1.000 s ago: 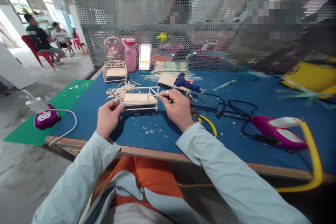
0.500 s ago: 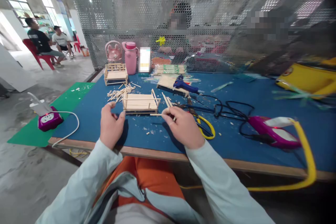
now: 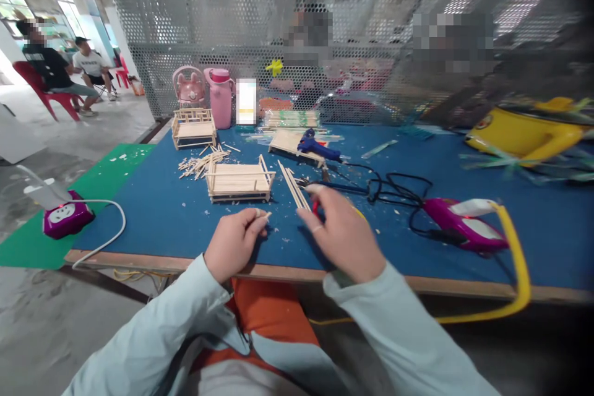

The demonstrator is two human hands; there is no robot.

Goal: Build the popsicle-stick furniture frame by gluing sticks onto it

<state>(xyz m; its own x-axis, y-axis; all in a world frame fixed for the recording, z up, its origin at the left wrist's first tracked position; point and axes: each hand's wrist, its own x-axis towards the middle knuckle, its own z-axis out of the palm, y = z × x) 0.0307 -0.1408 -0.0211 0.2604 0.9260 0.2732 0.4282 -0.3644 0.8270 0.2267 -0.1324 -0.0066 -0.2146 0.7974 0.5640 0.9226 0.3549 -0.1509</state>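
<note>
A short wooden stick (image 3: 268, 215) pokes out from the pinched thumb and fingertips of my left hand (image 3: 237, 241), low over the table's front. My right hand (image 3: 346, 232) is curled over pliers (image 3: 315, 206) with red and yellow on the handles; the palm hides most of them. Beside its thumb lie several loose sticks (image 3: 292, 185). Just beyond my left hand stands a small bed-like frame of sticks (image 3: 240, 182), upright on the blue tabletop.
Behind are a stick pile (image 3: 202, 163), another stick frame (image 3: 193, 130), a pink bottle (image 3: 221, 99) and a blue glue gun (image 3: 317, 145) on a stick panel. Black cables lead right to a purple power strip (image 3: 464, 223). A yellow container (image 3: 524, 133) sits far right.
My left hand has moved right and now pinches a stick piece, like the one my right hand held before. My right hand has shifted onto the pliers. The view has turned slightly right.
</note>
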